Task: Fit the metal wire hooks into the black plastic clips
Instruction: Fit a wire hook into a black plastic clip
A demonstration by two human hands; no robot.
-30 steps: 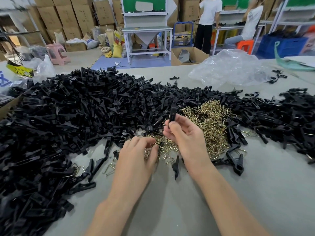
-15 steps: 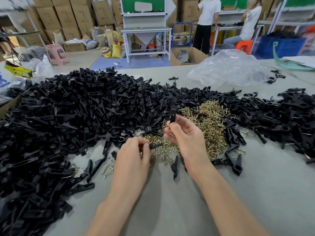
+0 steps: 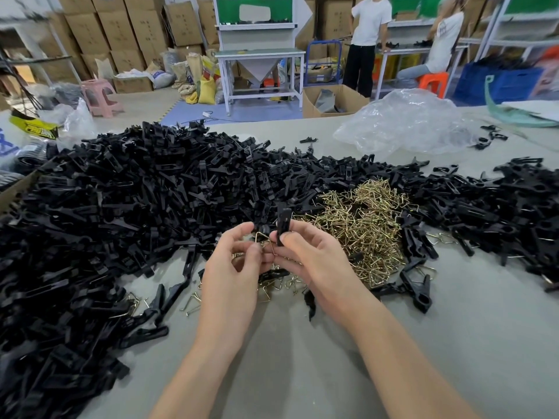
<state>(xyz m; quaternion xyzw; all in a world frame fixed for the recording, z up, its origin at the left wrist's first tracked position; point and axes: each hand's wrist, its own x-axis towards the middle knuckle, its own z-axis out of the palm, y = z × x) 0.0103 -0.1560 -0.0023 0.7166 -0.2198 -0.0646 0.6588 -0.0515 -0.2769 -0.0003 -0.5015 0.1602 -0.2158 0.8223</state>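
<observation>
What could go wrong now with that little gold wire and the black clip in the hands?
1. The thin gold-coloured wire hook is pinched by the left hand, close to the fingertips. If it slips while being pushed in, its end might poke a finger.
2. The small black plastic clip is held only by the right hand's fingertips. It could pop loose and land in the tangled heap of gold wire hooks nearby.
</observation>
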